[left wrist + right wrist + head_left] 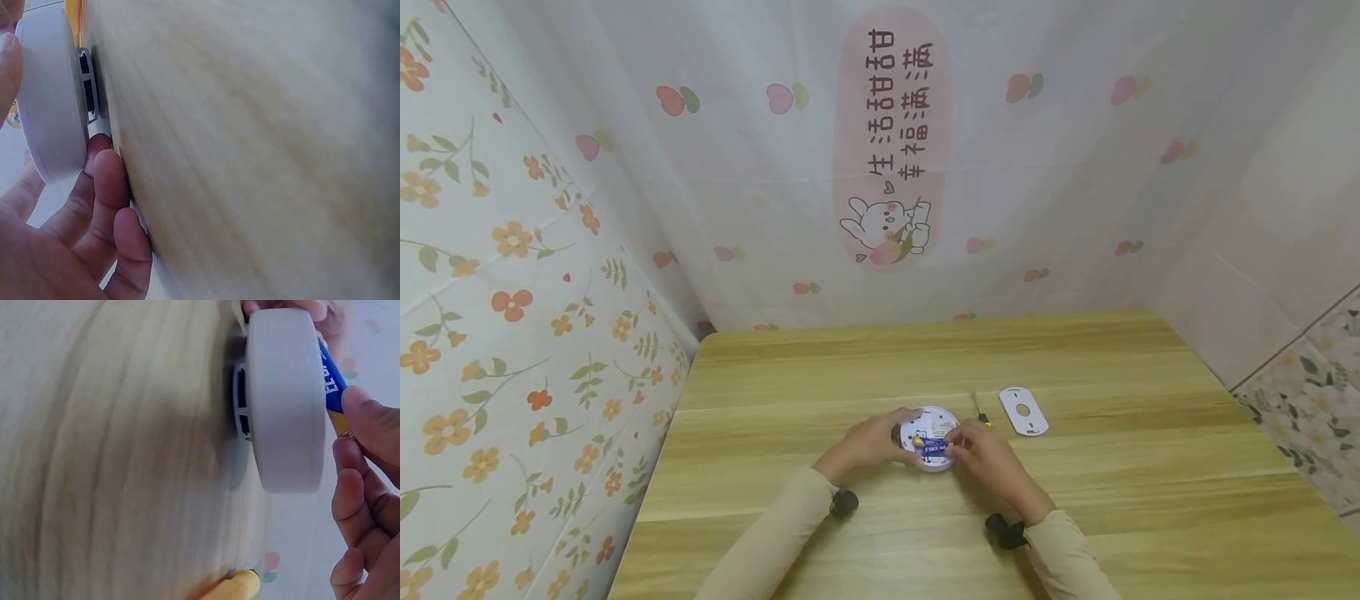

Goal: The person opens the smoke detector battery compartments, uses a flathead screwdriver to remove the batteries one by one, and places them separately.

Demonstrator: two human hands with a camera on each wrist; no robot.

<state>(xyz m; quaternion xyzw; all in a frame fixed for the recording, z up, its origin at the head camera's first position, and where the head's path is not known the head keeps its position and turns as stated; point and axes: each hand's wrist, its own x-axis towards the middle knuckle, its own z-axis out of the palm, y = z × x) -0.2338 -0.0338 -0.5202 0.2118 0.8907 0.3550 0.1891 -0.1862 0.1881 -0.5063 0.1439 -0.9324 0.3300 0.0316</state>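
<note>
A round white smoke alarm is tilted just over the wooden table, its back with the battery bay turned up. My left hand grips it by the left rim, thumb and fingers on its edge. A blue and yellow battery lies slanted across the alarm's back, one end sticking up. My right hand pinches that raised end between thumb and forefinger. In the left wrist view the alarm's white side wall and slotted front show. How far the battery sits in the bay is hidden.
A small screwdriver with a black and yellow handle lies just beyond the right hand. To its right is a white mounting plate with a round centre hole. A printed curtain hangs behind the table's far edge.
</note>
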